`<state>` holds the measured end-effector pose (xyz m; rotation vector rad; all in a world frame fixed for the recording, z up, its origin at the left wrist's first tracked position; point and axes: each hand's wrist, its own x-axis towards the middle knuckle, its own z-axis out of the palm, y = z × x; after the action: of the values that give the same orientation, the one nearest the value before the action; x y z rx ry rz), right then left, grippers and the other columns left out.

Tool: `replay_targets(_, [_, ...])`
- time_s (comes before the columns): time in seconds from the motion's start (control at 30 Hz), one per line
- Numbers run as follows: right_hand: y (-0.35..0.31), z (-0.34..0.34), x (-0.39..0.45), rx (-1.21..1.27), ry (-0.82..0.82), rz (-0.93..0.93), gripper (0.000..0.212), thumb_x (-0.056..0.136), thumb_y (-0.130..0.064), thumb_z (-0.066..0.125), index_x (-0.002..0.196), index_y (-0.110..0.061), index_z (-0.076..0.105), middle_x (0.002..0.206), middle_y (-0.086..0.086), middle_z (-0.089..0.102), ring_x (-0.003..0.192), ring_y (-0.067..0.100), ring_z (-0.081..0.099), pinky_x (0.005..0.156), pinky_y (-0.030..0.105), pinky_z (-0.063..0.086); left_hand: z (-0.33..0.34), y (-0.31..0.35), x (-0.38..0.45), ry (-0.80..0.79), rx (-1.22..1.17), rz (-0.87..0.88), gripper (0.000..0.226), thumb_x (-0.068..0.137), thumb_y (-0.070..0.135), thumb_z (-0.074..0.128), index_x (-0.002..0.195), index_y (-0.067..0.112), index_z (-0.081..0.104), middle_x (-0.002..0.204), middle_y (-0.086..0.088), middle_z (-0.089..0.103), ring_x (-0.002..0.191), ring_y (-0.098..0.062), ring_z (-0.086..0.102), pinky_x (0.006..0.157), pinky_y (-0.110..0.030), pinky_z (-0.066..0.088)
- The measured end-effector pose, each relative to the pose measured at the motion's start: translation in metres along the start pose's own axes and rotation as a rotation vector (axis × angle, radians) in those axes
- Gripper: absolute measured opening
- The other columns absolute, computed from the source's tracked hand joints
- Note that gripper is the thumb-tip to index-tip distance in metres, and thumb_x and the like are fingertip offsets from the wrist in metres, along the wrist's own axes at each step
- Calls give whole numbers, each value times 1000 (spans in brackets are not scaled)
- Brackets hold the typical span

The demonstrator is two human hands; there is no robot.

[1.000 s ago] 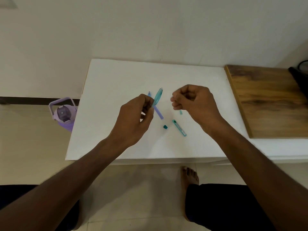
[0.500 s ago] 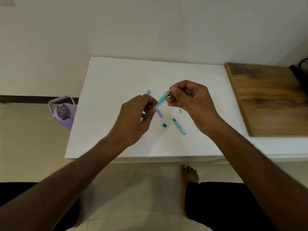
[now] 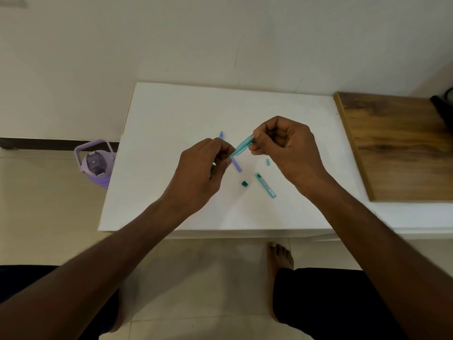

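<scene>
A teal pen barrel (image 3: 242,146) is held in the air above the white table (image 3: 171,119), tilted up to the right. My left hand (image 3: 201,173) pinches its lower end and my right hand (image 3: 284,148) pinches its upper end. A purple pen (image 3: 237,163) lies on the table under my left hand, partly hidden. A small dark teal cap (image 3: 244,183), a slim teal lead case (image 3: 265,185) and a tiny teal piece (image 3: 268,162) lie on the table below my right hand.
A wooden board (image 3: 397,143) lies on the right end of the table, with a dark object (image 3: 442,106) at its far corner. A purple water bottle (image 3: 96,165) stands on the floor at the table's left. My bare foot (image 3: 279,256) is under the front edge.
My right hand has moved left and taken hold of the upper end of the teal barrel, which has tilted further to the right. My left hand has kept its hold.
</scene>
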<state>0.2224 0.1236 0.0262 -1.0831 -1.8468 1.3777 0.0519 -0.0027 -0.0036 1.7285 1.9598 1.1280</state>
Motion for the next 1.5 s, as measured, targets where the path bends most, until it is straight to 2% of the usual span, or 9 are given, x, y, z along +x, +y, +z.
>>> replay_targets(0.27, [1, -10, 2, 244, -122, 162, 6, 94, -8, 75, 93, -3, 78, 96, 16, 80, 91, 30, 79, 85, 37, 65, -1, 2, -1, -18, 12, -6, 16, 101, 13, 69, 115, 8, 74, 104, -4, 75, 87, -16, 68, 83, -27, 60])
replay_targets(0.43, [3, -22, 12, 231, -138, 214, 16, 91, -21, 80, 102, -10, 82, 98, 14, 81, 92, 29, 79, 81, 32, 64, 0, -1, 1, 29, -44, -50, 16, 100, 15, 72, 115, 12, 74, 100, 5, 72, 84, -8, 66, 78, -7, 55])
replay_targets(0.53, [22, -31, 21, -282, 90, 128, 12, 90, -30, 81, 94, -20, 82, 80, -1, 80, 78, 15, 78, 75, 22, 63, -3, -5, 4, 57, -60, -77, 17, 100, 19, 72, 116, 13, 74, 100, 8, 71, 84, -1, 66, 77, -2, 52])
replay_targets(0.6, [38, -31, 24, -697, 90, 69, 16, 89, -34, 82, 95, -20, 81, 78, -5, 78, 72, 9, 73, 81, 23, 61, -4, -7, 4, 66, -67, -76, 16, 100, 18, 72, 115, 14, 74, 99, 7, 72, 85, 2, 66, 75, -2, 51])
replay_targets(0.7, [57, -19, 23, -873, -11, 142, 26, 89, -40, 81, 107, -21, 77, 90, -2, 76, 82, 11, 67, 85, 22, 51, -3, -8, 2, 58, -64, -75, 16, 100, 18, 71, 115, 13, 73, 100, 6, 72, 86, -5, 68, 76, -3, 52])
replay_targets(0.87, [59, -7, 21, -1045, -41, 30, 14, 99, -24, 70, 108, -15, 76, 101, 3, 75, 97, 21, 70, 90, 31, 57, -3, -9, 1, 46, -56, -57, 16, 100, 17, 71, 116, 13, 73, 99, 7, 71, 85, -8, 68, 78, -7, 54])
replay_targets(1.0, [32, 2, 24, -490, 59, 103, 12, 99, -25, 71, 107, -25, 79, 96, -13, 78, 84, 8, 75, 82, 16, 56, -2, -13, 3, 41, -24, -62, 17, 100, 19, 72, 117, 14, 72, 101, 7, 71, 84, -9, 66, 78, -5, 53])
replay_targets(1.13, [2, 11, 16, 196, 91, 90, 13, 97, -18, 75, 109, -15, 79, 98, 3, 80, 88, 20, 77, 83, 32, 65, 0, -17, 5, 52, 5, -47, 15, 99, 17, 73, 114, 14, 72, 99, 5, 72, 83, -11, 67, 81, -10, 53])
replay_targets(1.5, [0, 7, 11, 179, 36, 63, 17, 97, -12, 74, 113, -8, 77, 99, 10, 81, 91, 25, 79, 88, 39, 64, 3, -13, 5, 36, 20, -50, 17, 98, 17, 74, 115, 12, 73, 101, 2, 74, 84, -11, 66, 77, -8, 51])
